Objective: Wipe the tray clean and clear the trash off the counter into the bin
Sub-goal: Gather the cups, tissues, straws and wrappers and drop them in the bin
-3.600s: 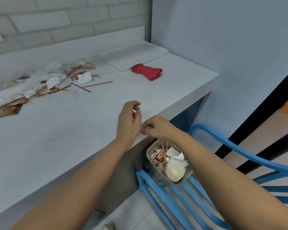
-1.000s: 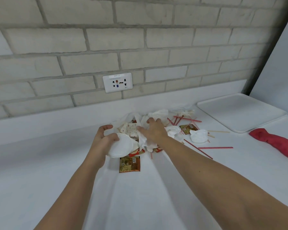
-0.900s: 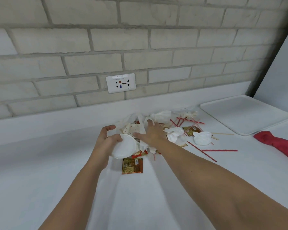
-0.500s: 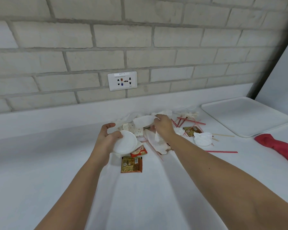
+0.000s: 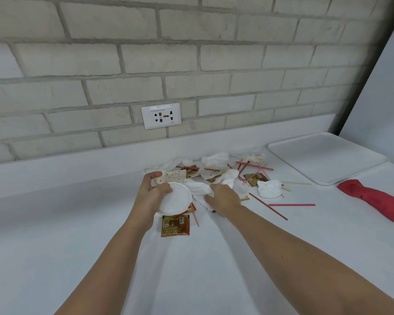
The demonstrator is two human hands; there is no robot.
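L hand (image 5: 150, 196), frame centre, fingers curled round a white round lid (image 5: 175, 198), thumb on its top edge. R hand (image 5: 223, 198) just beside it, fingers closed on a crumpled white napkin (image 5: 198, 188) that touches the lid. Below the lid a brown sachet (image 5: 175, 225) lies flat on the counter (image 5: 77, 246). More napkins, sachets & red straws (image 5: 291, 204) spread right of centre. Tray (image 5: 328, 155) at right edge, red cloth (image 5: 373, 198) just below it, both untouched. Bin not in view. Step looks like gathering trash. Next prob calls for bunching napkin onto lid, scooping more bits, then carrying the lot w/o shedding straws.
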